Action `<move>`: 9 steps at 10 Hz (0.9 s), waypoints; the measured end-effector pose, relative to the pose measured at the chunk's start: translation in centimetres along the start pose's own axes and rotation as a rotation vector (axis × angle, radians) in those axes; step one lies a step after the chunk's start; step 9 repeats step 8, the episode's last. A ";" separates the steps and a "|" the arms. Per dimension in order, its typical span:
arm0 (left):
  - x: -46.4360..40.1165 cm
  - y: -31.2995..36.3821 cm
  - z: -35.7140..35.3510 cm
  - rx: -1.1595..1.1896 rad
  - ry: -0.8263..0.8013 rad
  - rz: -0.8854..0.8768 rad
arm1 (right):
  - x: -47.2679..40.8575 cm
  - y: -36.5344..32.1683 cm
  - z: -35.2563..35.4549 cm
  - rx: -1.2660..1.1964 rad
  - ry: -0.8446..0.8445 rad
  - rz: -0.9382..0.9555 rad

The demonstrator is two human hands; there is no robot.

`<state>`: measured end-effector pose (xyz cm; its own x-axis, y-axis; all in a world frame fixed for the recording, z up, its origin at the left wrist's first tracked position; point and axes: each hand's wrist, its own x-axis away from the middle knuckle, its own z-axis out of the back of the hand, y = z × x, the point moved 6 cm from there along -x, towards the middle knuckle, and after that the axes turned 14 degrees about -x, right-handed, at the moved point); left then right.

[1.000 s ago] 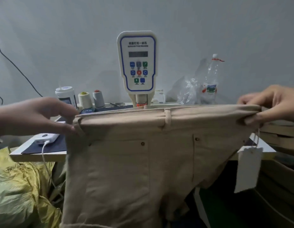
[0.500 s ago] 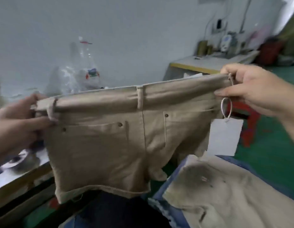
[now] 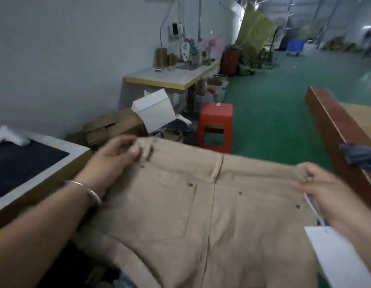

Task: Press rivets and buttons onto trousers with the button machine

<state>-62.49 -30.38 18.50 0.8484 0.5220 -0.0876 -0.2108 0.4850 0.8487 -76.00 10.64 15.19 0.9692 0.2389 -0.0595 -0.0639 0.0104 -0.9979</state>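
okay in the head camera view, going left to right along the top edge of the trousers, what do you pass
Left hand gripping the waistband corner → belt loop beside its fingers → middle belt loop → right hand gripping the other corner → white tag hanging below that hand.

Both hands are holding beige trousers stretched by the waistband: the left hand is pinching the left end, the right hand the right, a white tag dangling below it.
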 end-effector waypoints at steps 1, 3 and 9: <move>1.6 -5.3 -6.8 -0.358 -0.309 0.166 | 0.8 6.9 -0.3 0.503 0.034 -0.069; 6.8 -8.3 -13.5 -0.690 -0.673 -0.068 | 5.8 5.9 -9.2 0.686 -0.283 0.428; 11.1 -9.3 -13.5 -0.725 -0.790 -0.283 | 10.1 14.8 -14.9 0.642 -0.522 0.221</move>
